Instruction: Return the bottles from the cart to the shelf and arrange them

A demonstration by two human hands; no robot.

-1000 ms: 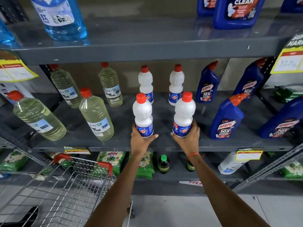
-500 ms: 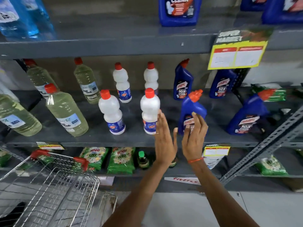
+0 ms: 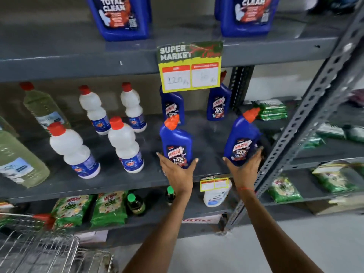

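Observation:
Two blue Harpic bottles with orange caps stand at the front of the grey middle shelf (image 3: 110,180). My left hand (image 3: 178,172) cups the base of the left blue bottle (image 3: 175,142). My right hand (image 3: 245,168) cups the base of the right blue bottle (image 3: 243,140), which tilts to the right. Two more blue bottles (image 3: 173,106) stand behind them. Left of these stand several white bottles with red caps (image 3: 124,144), and further left pale green bottles (image 3: 42,107). The wire cart (image 3: 39,251) is at the bottom left.
A yellow price sign (image 3: 190,69) hangs from the upper shelf, which carries large blue jugs (image 3: 120,16). A slotted metal upright (image 3: 307,123) runs diagonally on the right. Green detergent packs (image 3: 108,209) and small dark bottles (image 3: 135,203) fill the lower shelf.
My hands left the two white bottles, moved right, and now hold the two front blue bottles. The view has shifted right with them.

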